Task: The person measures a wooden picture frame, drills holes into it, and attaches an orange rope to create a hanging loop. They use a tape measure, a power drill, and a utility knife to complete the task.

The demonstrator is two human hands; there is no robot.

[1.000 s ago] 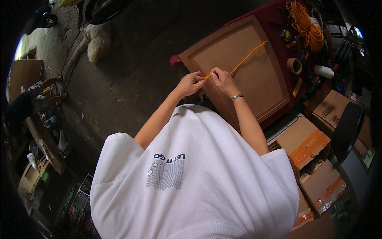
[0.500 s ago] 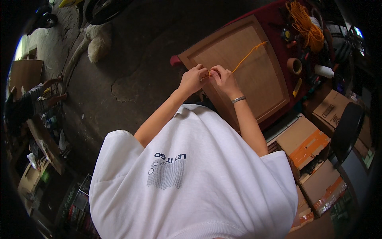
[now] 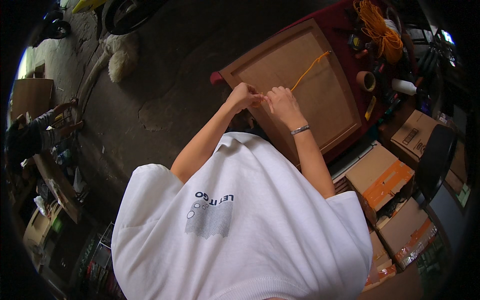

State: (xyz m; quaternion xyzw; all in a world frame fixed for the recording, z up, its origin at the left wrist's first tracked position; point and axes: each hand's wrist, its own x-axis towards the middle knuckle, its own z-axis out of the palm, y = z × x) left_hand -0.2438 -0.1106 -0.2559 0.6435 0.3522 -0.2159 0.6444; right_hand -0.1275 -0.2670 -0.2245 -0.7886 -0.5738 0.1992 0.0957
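A yellow-orange cord (image 3: 303, 77) runs from a fixing near the far right corner of a framed wooden panel (image 3: 325, 110) to my hands at its left side. My left hand (image 3: 243, 97) pinches the cord with thumb and forefinger. Close beside it, my right hand (image 3: 283, 105), with a bracelet (image 3: 300, 130) at the wrist, has its fingers closed on the same cord, back of the hand upward. A small orange stretch of cord shows between the fingertips; whether it is knotted there is hidden.
The panel rests on a dark red cloth (image 3: 345, 55). Beyond its right edge lie a coil of orange cord (image 3: 382, 35), a tape roll (image 3: 366, 80), a white bottle (image 3: 404, 87) and a yellow tool (image 3: 370, 108). Cardboard boxes (image 3: 377, 177) stand at the right.
My right hand has rolled more palm-down, covering more of the cord at the fingertips. My left hand has stayed nearly in place, still pinching.
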